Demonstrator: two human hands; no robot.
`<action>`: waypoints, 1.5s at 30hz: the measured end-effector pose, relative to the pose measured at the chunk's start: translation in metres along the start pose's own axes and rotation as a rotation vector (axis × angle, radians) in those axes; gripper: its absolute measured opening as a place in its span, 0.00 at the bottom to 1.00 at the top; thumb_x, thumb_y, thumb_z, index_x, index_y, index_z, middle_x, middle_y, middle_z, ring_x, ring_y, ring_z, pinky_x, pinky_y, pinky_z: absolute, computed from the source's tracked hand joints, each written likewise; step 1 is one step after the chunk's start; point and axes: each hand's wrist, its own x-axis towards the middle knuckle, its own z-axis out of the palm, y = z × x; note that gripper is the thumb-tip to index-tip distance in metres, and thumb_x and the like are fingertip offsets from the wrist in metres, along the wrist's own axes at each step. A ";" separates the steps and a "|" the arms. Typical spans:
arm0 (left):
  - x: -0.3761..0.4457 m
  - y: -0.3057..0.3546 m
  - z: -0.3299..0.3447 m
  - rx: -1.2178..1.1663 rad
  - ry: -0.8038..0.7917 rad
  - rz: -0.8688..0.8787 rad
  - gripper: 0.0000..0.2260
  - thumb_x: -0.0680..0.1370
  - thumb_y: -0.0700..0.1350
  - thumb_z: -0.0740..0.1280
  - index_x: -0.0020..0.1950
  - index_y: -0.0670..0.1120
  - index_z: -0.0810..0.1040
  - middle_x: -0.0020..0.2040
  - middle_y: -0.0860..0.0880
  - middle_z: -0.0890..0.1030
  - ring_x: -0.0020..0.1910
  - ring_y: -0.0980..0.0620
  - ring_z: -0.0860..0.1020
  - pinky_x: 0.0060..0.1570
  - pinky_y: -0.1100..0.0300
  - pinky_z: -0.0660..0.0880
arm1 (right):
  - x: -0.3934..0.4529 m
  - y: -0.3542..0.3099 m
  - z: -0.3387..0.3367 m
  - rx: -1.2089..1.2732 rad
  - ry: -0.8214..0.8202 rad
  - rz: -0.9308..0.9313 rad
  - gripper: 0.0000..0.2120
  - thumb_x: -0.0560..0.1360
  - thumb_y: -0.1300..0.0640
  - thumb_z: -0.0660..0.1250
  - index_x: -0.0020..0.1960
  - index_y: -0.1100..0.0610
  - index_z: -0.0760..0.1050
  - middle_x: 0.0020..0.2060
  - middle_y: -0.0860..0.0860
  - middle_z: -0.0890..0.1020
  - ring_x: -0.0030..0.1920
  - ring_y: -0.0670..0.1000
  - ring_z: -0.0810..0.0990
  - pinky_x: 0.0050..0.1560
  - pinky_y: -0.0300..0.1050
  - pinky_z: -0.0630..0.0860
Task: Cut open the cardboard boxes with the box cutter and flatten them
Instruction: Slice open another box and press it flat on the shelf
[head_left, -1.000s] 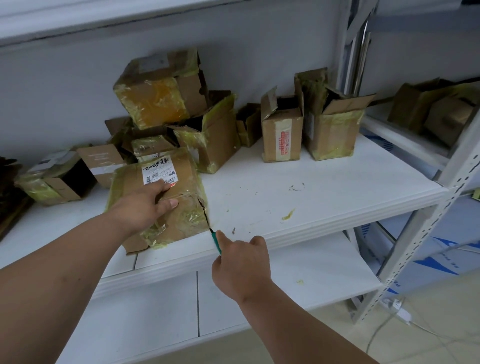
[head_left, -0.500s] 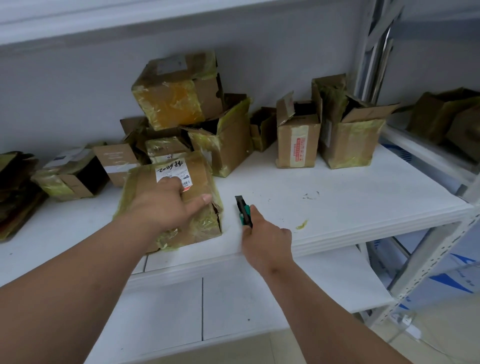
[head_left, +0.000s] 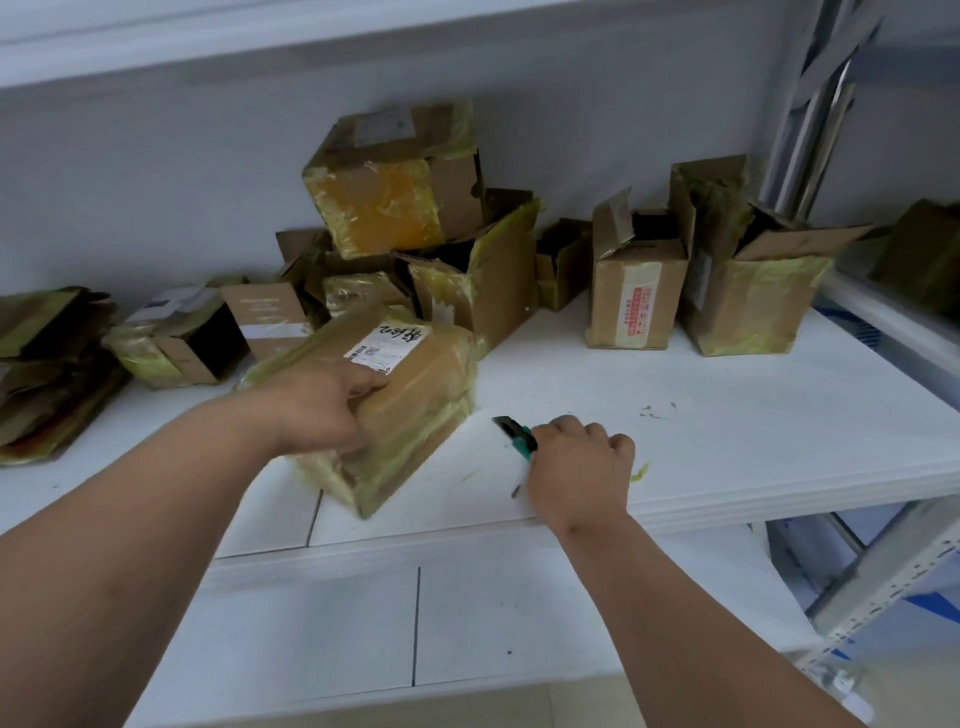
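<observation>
left hand (head_left: 322, 410) grips a brown, yellow-taped cardboard box (head_left: 410, 410) tilted on the white shelf (head_left: 727, 441); right hand (head_left: 582, 462), beside it, clasps a green box cutter (head_left: 517, 434).

The left hand (head_left: 322, 410) grips a tape-wrapped cardboard box (head_left: 415, 415) with a white shipping label (head_left: 387, 345), one corner tilted toward the front of the white shelf (head_left: 727, 441). Just right of the box and apart from it, the right hand (head_left: 579, 462) is curled round a green box cutter (head_left: 517, 436), its dark tip pointing back and left. Opened boxes (head_left: 636, 291) crowd the back of the shelf, and flattened cardboard (head_left: 47, 369) is stacked at far left.
</observation>
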 end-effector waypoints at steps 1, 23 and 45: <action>-0.001 -0.012 0.002 0.004 0.019 -0.021 0.32 0.71 0.42 0.70 0.73 0.61 0.68 0.69 0.54 0.71 0.60 0.51 0.74 0.51 0.62 0.73 | 0.000 0.000 0.002 0.015 0.027 0.016 0.16 0.75 0.55 0.63 0.63 0.49 0.74 0.61 0.48 0.73 0.61 0.55 0.71 0.60 0.52 0.60; -0.025 -0.059 0.051 0.096 0.319 -0.010 0.39 0.66 0.68 0.72 0.68 0.53 0.58 0.67 0.50 0.67 0.61 0.49 0.70 0.56 0.54 0.72 | 0.006 -0.094 -0.017 1.369 -0.073 0.225 0.03 0.74 0.64 0.65 0.43 0.58 0.74 0.37 0.52 0.76 0.37 0.49 0.71 0.38 0.43 0.68; -0.017 -0.092 0.024 -0.735 0.363 0.016 0.05 0.81 0.51 0.63 0.49 0.52 0.77 0.49 0.47 0.80 0.49 0.46 0.78 0.54 0.42 0.77 | 0.021 -0.129 0.021 0.812 0.044 0.167 0.38 0.70 0.49 0.75 0.73 0.52 0.58 0.64 0.53 0.68 0.65 0.57 0.68 0.64 0.56 0.71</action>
